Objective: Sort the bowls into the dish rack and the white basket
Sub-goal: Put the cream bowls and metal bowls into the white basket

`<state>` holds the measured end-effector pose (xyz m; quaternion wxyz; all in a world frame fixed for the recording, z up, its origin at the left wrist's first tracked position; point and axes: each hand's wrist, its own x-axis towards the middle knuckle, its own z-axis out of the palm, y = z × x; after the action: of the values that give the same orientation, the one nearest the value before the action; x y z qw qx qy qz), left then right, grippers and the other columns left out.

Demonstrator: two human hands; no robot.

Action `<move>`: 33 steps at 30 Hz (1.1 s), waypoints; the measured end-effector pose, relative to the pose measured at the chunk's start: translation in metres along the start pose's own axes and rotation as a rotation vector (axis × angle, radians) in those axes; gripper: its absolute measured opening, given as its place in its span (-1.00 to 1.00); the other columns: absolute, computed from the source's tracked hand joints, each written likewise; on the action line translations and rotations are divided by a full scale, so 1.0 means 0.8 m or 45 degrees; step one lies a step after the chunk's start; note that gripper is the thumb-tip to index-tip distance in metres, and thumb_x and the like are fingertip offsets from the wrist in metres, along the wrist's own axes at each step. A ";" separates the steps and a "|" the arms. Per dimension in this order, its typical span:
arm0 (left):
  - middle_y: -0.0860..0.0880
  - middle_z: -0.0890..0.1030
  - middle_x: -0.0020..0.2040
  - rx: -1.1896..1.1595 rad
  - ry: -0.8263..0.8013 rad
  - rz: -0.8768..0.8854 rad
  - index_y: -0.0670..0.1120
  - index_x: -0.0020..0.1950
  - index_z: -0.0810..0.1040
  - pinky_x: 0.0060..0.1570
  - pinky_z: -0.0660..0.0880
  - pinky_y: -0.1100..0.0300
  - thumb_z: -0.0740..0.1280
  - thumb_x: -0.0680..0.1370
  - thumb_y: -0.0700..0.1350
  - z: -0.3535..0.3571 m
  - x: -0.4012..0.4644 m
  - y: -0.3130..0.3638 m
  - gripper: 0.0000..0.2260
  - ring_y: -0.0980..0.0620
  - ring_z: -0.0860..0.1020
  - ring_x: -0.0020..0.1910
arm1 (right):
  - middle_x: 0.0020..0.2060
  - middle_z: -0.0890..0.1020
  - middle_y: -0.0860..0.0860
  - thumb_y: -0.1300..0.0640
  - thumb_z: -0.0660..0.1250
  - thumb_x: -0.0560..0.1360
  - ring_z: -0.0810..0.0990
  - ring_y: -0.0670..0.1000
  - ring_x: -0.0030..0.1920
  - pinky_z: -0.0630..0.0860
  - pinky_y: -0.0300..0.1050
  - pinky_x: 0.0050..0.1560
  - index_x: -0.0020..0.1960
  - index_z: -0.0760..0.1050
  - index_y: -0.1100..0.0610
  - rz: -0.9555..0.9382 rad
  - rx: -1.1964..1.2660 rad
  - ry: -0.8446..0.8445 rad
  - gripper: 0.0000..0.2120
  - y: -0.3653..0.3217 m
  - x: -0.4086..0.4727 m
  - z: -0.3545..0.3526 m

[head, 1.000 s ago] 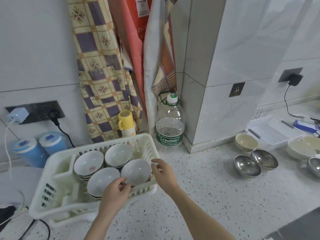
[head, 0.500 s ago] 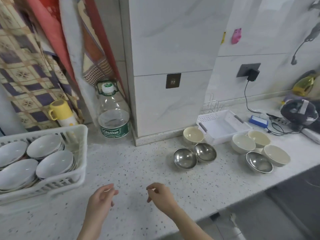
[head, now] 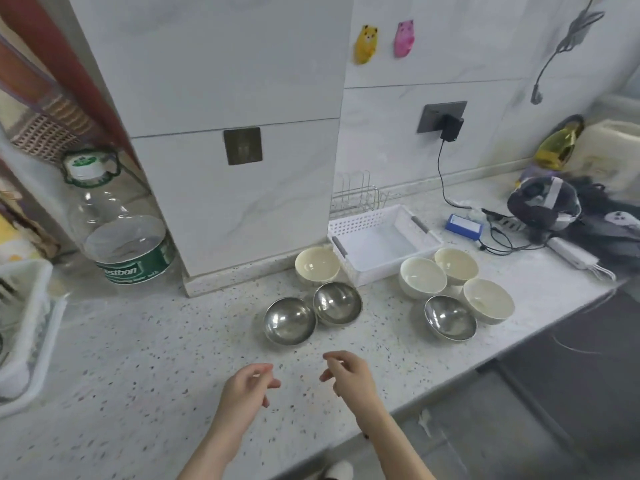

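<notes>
White marble-look wall tiles (head: 207,64), a speckled terrazzo counter (head: 138,358), a dark socket (head: 441,116), grey floor (head: 519,427).

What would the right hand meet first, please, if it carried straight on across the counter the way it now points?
Probably the nearer steel bowl of the touching pair, up and left of the right hand. Only bare counter shows between them. Depth is unclear from one view, so it might instead pass over the rim.
</notes>
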<state>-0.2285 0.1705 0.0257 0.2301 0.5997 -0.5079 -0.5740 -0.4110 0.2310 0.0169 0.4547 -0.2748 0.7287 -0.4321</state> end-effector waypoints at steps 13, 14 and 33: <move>0.06 0.74 -0.16 -0.085 -0.307 -0.066 0.04 0.14 0.57 -0.30 0.40 0.24 0.29 0.62 -0.04 0.245 0.088 0.095 -0.87 0.10 0.53 -0.34 | -0.31 0.70 -0.04 0.12 0.24 0.56 0.46 -0.18 -0.45 0.42 -0.23 -0.31 0.03 0.61 -0.04 -0.019 0.019 0.173 -0.82 -0.046 0.137 -0.197; 0.05 0.74 -0.15 -0.074 -0.317 -0.089 0.02 0.17 0.56 -0.29 0.40 0.23 0.28 0.62 -0.04 0.260 0.093 0.099 -0.85 0.09 0.53 -0.34 | -0.31 0.70 -0.04 0.12 0.25 0.55 0.48 -0.20 -0.43 0.41 -0.22 -0.28 0.02 0.61 -0.03 -0.011 0.038 0.189 -0.83 -0.045 0.143 -0.210; -0.17 0.69 0.00 -0.013 0.039 -0.298 -0.08 0.24 0.45 -0.39 0.34 0.23 0.29 0.57 -0.16 0.451 0.160 0.162 -0.76 -0.01 0.51 -0.32 | -0.29 0.67 -0.02 0.12 0.22 0.59 0.57 -0.03 -0.14 0.42 -0.10 -0.12 0.10 0.57 0.00 -0.095 0.005 0.234 -0.82 -0.026 0.245 -0.478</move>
<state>-0.6286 0.1209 -0.0058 0.1724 0.6625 -0.4278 -0.5903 -0.8400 0.2107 0.0335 0.3700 -0.2600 0.7557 -0.4738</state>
